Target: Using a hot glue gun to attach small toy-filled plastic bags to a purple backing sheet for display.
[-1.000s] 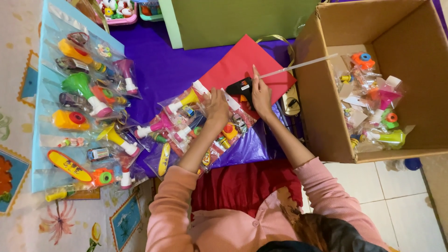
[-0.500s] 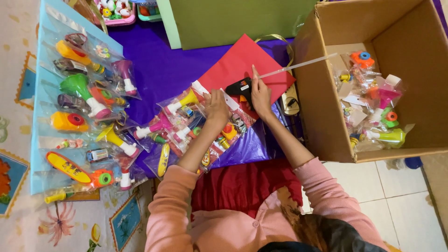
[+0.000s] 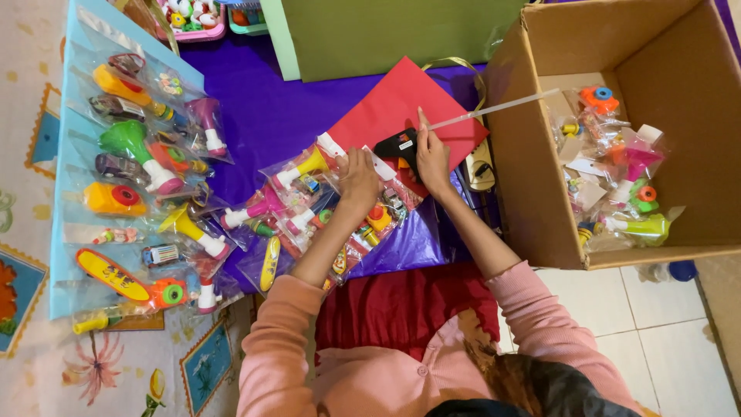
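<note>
My right hand (image 3: 432,158) grips a black glue gun (image 3: 400,145) with a long clear glue stick (image 3: 502,108) poking out toward the cardboard box. The gun's tip rests at the edge of a red paper sheet (image 3: 397,104). My left hand (image 3: 357,176) presses down on a clear plastic packet of small toys (image 3: 320,189) that lies by the red sheet on purple foil (image 3: 270,116). Both sleeves are pink.
A light blue board (image 3: 65,232) at the left carries several bagged toys. An open cardboard box (image 3: 532,170) at the right holds more toy packets. A green paper bag (image 3: 386,35) stands at the back. White floor tiles lie at the lower right.
</note>
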